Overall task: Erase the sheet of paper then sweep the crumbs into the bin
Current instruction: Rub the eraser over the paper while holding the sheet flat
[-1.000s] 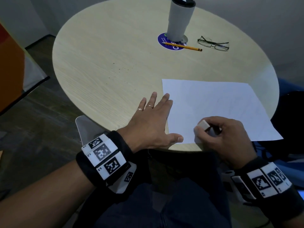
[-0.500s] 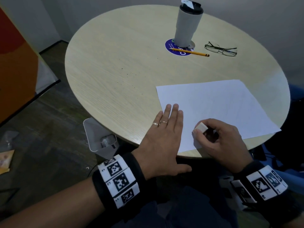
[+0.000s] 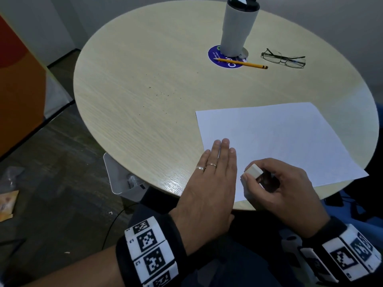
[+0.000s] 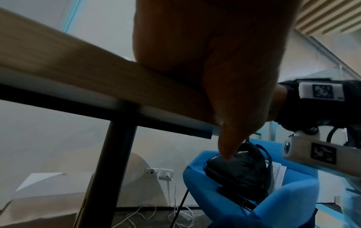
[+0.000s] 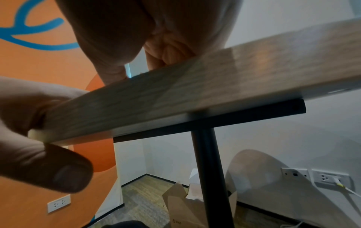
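Since a second ago, left hand has slid from the bare table onto the sheet of paper at lower right, fingers straight and flat. Right hand, lower right, pinches a white eraser over the sheet. Crumbs lie centre-left; bin below the table's edge.

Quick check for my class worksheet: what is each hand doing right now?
Left hand: open, flat on the paper edge.
Right hand: holding the eraser.
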Available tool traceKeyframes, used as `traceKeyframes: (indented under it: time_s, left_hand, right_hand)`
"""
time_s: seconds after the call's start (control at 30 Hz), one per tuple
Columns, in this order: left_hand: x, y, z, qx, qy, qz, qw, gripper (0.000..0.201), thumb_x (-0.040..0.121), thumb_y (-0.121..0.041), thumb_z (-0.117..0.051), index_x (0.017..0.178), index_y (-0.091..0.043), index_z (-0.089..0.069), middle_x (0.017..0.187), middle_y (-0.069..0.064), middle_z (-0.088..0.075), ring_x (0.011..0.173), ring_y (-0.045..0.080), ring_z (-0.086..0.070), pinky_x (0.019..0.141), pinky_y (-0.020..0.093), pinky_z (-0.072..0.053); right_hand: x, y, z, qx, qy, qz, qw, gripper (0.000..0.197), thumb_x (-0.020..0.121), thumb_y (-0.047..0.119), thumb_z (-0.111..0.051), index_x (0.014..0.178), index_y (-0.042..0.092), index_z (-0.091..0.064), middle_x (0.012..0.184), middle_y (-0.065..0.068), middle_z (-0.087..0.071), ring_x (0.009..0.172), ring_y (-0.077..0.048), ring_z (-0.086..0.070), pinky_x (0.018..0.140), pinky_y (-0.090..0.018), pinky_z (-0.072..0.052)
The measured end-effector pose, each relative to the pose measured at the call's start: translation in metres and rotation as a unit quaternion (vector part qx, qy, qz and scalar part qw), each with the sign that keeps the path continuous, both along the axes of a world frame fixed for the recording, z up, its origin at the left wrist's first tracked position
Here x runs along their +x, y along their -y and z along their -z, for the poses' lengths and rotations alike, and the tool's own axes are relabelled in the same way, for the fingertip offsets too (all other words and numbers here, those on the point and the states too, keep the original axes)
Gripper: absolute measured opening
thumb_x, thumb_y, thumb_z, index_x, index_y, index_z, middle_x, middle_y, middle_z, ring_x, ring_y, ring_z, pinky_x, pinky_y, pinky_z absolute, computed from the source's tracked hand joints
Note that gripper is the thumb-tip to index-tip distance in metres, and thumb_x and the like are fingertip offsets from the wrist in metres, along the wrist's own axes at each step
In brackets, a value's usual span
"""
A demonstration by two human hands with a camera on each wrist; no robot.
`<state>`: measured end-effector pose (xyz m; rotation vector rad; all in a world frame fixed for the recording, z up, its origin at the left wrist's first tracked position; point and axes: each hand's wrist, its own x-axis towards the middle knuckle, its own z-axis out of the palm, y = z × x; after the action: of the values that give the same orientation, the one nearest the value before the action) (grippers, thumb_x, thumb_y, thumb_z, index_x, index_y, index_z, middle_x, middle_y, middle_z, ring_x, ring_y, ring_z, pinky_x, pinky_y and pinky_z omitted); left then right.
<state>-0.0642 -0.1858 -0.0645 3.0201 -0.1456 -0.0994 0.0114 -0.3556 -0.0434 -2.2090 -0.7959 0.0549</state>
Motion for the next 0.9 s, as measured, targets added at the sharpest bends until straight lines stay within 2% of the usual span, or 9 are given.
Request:
traceKeyframes:
  time_s: [0.13,0.23,0.4,0.47,0.57,0.7,0.77,0.83,0.9]
  left_hand:
    - [0.002,0.000,-0.001,0.016,-0.020,0.005,1.000,0.109,0.098,-0.046,-0.051,0.156,0.012,0.021,0.163,0.035,0.029,0.155,0.046,0.024,0.129,0.052,0.007]
    - [0.005,0.001,-0.001,0.016,-0.020,-0.005,1.000,0.094,0.103,-0.035,-0.041,0.156,0.011,0.021,0.163,0.035,0.028,0.155,0.045,0.022,0.128,0.050,0.010]
    - [0.005,0.004,-0.011,0.023,-0.065,0.007,0.998,0.120,0.096,-0.041,-0.064,0.152,0.012,0.029,0.158,0.035,0.038,0.152,0.046,0.030,0.128,0.053,0.010]
    - [0.004,0.004,-0.011,0.022,-0.068,0.008,0.997,0.120,0.097,-0.041,-0.063,0.151,0.013,0.029,0.158,0.036,0.038,0.152,0.047,0.031,0.128,0.053,0.010]
    - [0.003,0.002,-0.009,0.015,-0.059,0.004,0.998,0.107,0.101,-0.037,-0.051,0.152,0.013,0.029,0.158,0.036,0.037,0.153,0.046,0.030,0.127,0.051,0.013]
    - [0.003,0.003,-0.009,0.026,-0.062,0.015,0.998,0.111,0.101,-0.038,-0.056,0.151,0.015,0.028,0.158,0.038,0.036,0.152,0.050,0.027,0.128,0.055,0.007]
    - [0.003,0.003,-0.010,0.019,-0.054,0.011,0.998,0.107,0.101,-0.035,-0.054,0.152,0.015,0.026,0.158,0.039,0.034,0.153,0.051,0.026,0.128,0.056,0.005]
    - [0.003,0.003,-0.007,0.014,-0.052,0.010,0.998,0.104,0.102,-0.034,-0.052,0.153,0.015,0.025,0.158,0.039,0.033,0.153,0.050,0.024,0.128,0.055,0.006]
    - [0.002,0.001,-0.004,0.015,-0.039,0.003,0.999,0.106,0.100,-0.037,-0.051,0.153,0.014,0.025,0.159,0.038,0.032,0.154,0.049,0.024,0.128,0.054,0.007]
  right_hand:
    - [-0.007,0.000,-0.003,0.019,-0.015,0.036,0.999,0.013,0.087,0.018,-0.082,0.083,0.024,-0.072,0.072,0.010,-0.067,0.061,-0.019,-0.060,0.058,-0.021,-0.048]
    - [-0.017,-0.005,-0.005,-0.006,-0.007,-0.012,1.000,0.015,0.088,0.016,-0.083,0.082,0.024,-0.072,0.070,0.009,-0.066,0.060,-0.017,-0.060,0.058,-0.027,-0.050]
    - [0.007,0.022,-0.011,-0.016,-0.018,0.057,0.998,0.017,0.087,0.013,-0.081,0.074,0.017,-0.070,0.066,0.002,-0.064,0.056,-0.018,-0.058,0.059,-0.037,-0.050]
    - [0.001,0.018,-0.012,-0.018,0.000,0.059,0.998,0.019,0.087,0.012,-0.083,0.075,0.020,-0.071,0.067,0.005,-0.065,0.059,-0.015,-0.060,0.060,-0.032,-0.050]
    - [-0.020,-0.003,-0.008,-0.033,0.015,-0.014,0.999,0.016,0.089,0.015,-0.084,0.082,0.024,-0.072,0.071,0.009,-0.067,0.065,-0.014,-0.063,0.064,-0.028,-0.050]
    - [-0.001,0.016,-0.009,-0.025,-0.038,0.031,0.998,0.014,0.086,0.014,-0.082,0.076,0.017,-0.072,0.067,0.001,-0.066,0.060,-0.020,-0.062,0.063,-0.040,-0.053]
    - [0.005,0.023,-0.015,-0.030,-0.028,0.056,0.998,0.016,0.086,0.011,-0.080,0.073,0.015,-0.071,0.065,0.000,-0.066,0.059,-0.022,-0.062,0.062,-0.043,-0.055]
    - [-0.004,0.012,-0.021,-0.035,-0.007,0.039,0.999,0.016,0.085,0.011,-0.081,0.075,0.019,-0.073,0.068,0.005,-0.069,0.061,-0.016,-0.065,0.063,-0.036,-0.056]
    - [-0.020,-0.002,-0.019,-0.040,0.000,-0.009,0.999,0.016,0.084,0.012,-0.083,0.077,0.022,-0.073,0.069,0.011,-0.068,0.063,-0.012,-0.065,0.062,-0.024,-0.052]
